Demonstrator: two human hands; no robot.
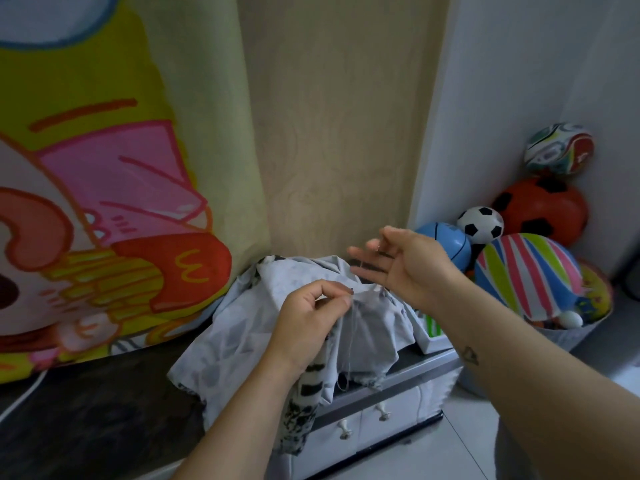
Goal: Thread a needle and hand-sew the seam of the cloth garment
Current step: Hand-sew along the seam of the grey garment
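A pale grey cloth garment (pixel 242 327) with dark print lies draped over a small white cabinet. My left hand (pixel 311 320) pinches a fold of the garment near its top, thumb against curled fingers. My right hand (pixel 398 261) is raised a little above and right of it. The right thumb and forefinger pinch something thin, probably the needle, and the other fingers spread out. A fine grey thread (pixel 349 341) hangs from the pinched fold down to the garment's hem. The needle itself is too small to make out.
The white cabinet (pixel 374 420) with small knobs stands on a pale tiled floor. A bin of coloured balls (pixel 526 268) sits at the right against the wall. A bright cartoon curtain (pixel 104 202) hangs at the left, above a dark surface with a white cable.
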